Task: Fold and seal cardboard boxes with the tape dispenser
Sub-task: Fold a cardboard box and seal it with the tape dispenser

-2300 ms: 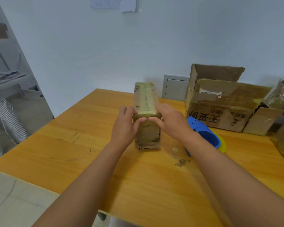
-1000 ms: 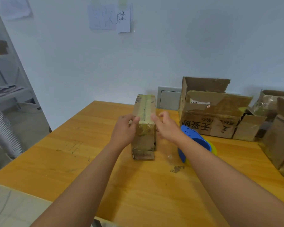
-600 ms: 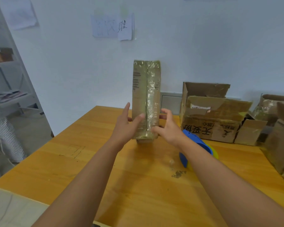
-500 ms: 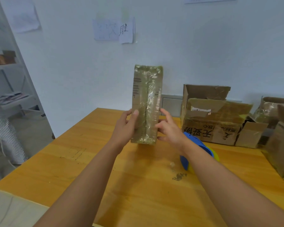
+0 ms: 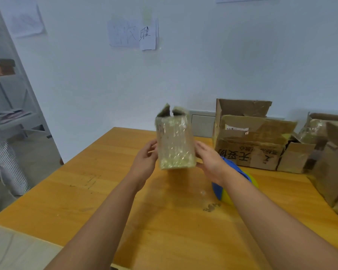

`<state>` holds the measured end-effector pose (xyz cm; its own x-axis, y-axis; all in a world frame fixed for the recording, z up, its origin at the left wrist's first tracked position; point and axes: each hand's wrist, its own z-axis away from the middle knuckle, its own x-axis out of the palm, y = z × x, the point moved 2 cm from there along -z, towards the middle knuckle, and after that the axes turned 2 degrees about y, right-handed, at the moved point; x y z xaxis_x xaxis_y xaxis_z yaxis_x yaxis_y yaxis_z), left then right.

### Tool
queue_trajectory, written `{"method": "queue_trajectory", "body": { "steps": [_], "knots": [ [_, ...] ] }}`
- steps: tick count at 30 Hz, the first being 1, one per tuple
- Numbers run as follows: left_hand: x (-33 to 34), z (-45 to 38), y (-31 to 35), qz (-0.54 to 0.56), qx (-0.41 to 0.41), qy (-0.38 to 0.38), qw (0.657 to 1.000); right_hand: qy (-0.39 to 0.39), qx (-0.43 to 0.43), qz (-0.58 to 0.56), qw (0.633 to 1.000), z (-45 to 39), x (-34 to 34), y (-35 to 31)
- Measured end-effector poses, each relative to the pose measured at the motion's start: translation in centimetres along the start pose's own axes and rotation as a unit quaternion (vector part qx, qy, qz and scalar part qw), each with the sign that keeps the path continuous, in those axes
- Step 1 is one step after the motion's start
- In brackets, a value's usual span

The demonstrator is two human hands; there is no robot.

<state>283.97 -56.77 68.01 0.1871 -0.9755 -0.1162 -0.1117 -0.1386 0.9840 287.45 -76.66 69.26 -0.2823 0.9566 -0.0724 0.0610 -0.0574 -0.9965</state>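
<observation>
A small tape-covered cardboard box [image 5: 174, 141] is in the air above the wooden table [image 5: 98, 191], blurred by motion, with loose flaps at its top end. My left hand [image 5: 144, 162] holds its left side. My right hand [image 5: 209, 160] holds its right side, fingers wrapped toward the far face. The blue and yellow tape dispenser [image 5: 236, 184] lies on the table just right of my right wrist, partly hidden by my forearm.
A large open cardboard box [image 5: 250, 141] with black writing stands at the back right. More worn boxes [image 5: 330, 156] crowd the right edge. A dark stain [image 5: 211, 207] marks the table. A shelf and a person in striped clothing [image 5: 0, 164] are at the left.
The box was lifted off the table, stood on end and turned; its taped seam faced me before, now a broad taped face does and its flaps point up. Both hands stayed on its sides.
</observation>
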Motion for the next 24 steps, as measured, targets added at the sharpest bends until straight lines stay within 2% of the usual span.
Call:
{"method": "queue_trajectory", "body": {
  "steps": [3, 5, 7, 11, 14, 18, 21, 24],
  "knots": [
    [0.3, 0.9, 0.1, 0.038, 0.004, -0.016, 0.999, 0.046, -0.057, 0.097, 0.993, 0.2, -0.3, 0.8],
    [0.8, 1.5, 0.1, 0.066, -0.003, -0.076, 0.995, 0.043, -0.053, 0.092, 0.993, 0.7, 0.1, 1.3],
    [1.0, 2.1, 0.0, 0.035, -0.010, -0.095, 0.995, 0.017, -0.028, 0.056, 0.998, 1.3, 0.7, 1.7],
    [1.3, 2.4, -1.1, -0.045, -0.001, -0.067, 0.997, -0.011, -0.031, 0.128, 0.991, 2.1, 1.4, 2.4],
    [1.7, 2.1, -1.5, -0.054, 0.000, -0.056, 0.997, 0.050, -0.033, 0.235, 0.970, 1.5, 1.2, 3.0],
    [2.2, 0.8, -1.2, -0.130, 0.040, 0.005, 0.991, 0.142, -0.066, 0.302, 0.941, 1.0, 1.4, 1.7],
    [2.2, 0.5, -1.0, -0.147, 0.063, 0.078, 0.984, 0.162, -0.098, 0.281, 0.941, 0.9, 1.4, 1.3],
    [1.6, -0.1, -1.9, -0.113, 0.063, 0.117, 0.985, 0.197, -0.073, 0.203, 0.956, 0.4, 0.6, 2.5]
  ]
}}
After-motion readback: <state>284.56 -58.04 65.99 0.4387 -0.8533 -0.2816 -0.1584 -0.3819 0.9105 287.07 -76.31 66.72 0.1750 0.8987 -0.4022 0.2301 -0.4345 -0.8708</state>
